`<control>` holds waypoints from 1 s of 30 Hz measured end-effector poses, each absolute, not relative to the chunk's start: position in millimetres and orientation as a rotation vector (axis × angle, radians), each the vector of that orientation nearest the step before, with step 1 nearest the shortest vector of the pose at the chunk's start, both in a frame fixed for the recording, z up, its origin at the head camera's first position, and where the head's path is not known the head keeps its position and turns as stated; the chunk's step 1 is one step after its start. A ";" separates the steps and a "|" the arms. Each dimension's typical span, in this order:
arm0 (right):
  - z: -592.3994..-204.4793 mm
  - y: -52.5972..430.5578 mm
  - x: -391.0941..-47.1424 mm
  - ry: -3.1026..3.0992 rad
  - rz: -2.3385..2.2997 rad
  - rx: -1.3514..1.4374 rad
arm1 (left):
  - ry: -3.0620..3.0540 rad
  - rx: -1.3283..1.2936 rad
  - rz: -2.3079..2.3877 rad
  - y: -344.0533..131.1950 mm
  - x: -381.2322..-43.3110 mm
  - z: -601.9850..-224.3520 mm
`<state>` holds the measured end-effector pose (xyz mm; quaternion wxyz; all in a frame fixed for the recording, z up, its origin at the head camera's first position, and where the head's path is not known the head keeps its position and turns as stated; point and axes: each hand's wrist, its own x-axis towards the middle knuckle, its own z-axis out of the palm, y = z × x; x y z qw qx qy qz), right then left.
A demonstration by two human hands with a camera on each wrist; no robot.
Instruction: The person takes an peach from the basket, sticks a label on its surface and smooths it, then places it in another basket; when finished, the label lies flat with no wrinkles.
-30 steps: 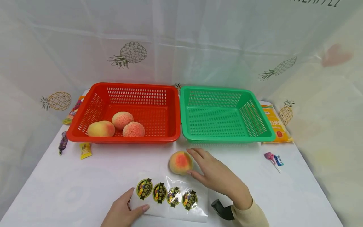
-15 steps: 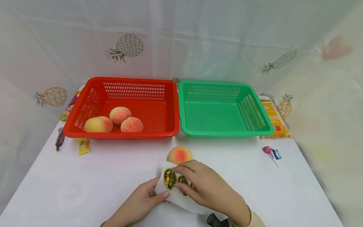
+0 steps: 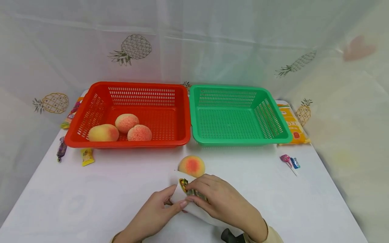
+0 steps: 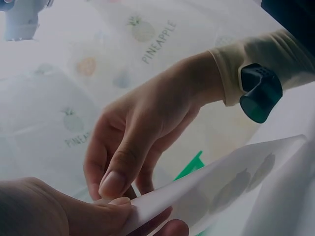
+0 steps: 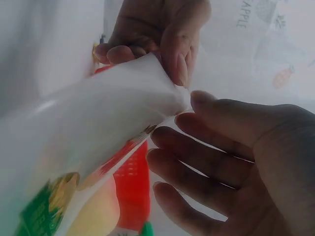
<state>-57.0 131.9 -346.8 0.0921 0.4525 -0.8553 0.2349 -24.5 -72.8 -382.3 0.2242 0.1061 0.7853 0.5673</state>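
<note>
So, head view: the sticker sheet (image 3: 201, 214) is held up right by the peach (image 3: 191, 165), left hand (image 3: 156, 211) pinching its edge, while the right hand (image 3: 223, 202) hides most stickers (image 3: 183, 184) under bent fingers. Probably light, floppy, slick, easy to crease, so grab a corner. Left wrist view: mostly pale back, stickers faint. Right wrist view: right thumb and fingers curve at the corner; can't tell if they've got hold.

Left fingers (image 5: 179, 46) pinch a white sheet (image 5: 113, 96); right fingers (image 5: 197, 152) at its edge
</note>
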 end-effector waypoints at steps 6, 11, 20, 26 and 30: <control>-348.3 130.1 -58.6 -2.533 0.702 1.306 | 2.173 0.280 1.556 -79.8 -20.5 -389.3; -349.7 131.1 -60.8 -2.579 0.708 1.227 | 2.136 0.257 1.522 -89.1 -16.5 -395.7; -353.7 139.9 -66.6 -2.612 0.873 1.059 | 2.027 0.179 1.401 -112.9 -6.7 -411.0; -356.5 148.4 -70.1 -2.622 0.963 0.946 | 2.070 0.185 1.265 -139.4 2.1 -426.5; -358.4 152.7 -71.3 -2.634 0.972 0.894 | 2.257 0.098 0.962 -149.5 6.0 -430.4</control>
